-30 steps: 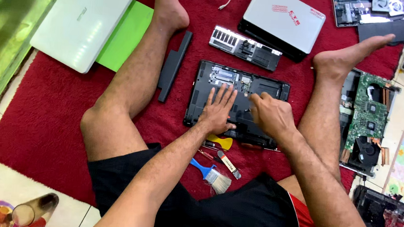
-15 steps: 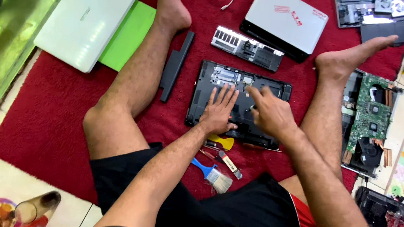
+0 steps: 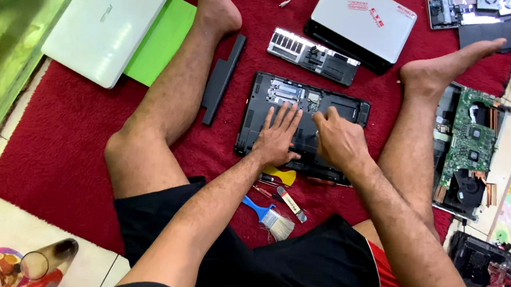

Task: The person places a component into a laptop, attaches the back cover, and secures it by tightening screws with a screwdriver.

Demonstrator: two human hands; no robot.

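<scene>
Laptop base (image 3: 274, 96) lies open on the red rug (image 3: 55, 146) between my legs, at 12 o'clock from my lap. My left hand (image 3: 277, 136) presses flat on it, fingers spread, holding nothing. My right hand (image 3: 336, 138) sits at its 3 o'clock, fingertips curled onto the inside; whether they pinch anything, I cannot tell. I judge I'm working a part loose; next calls for a careful lift while the left steadies. Brush (image 3: 269, 216) waits at 6 o'clock.
</scene>
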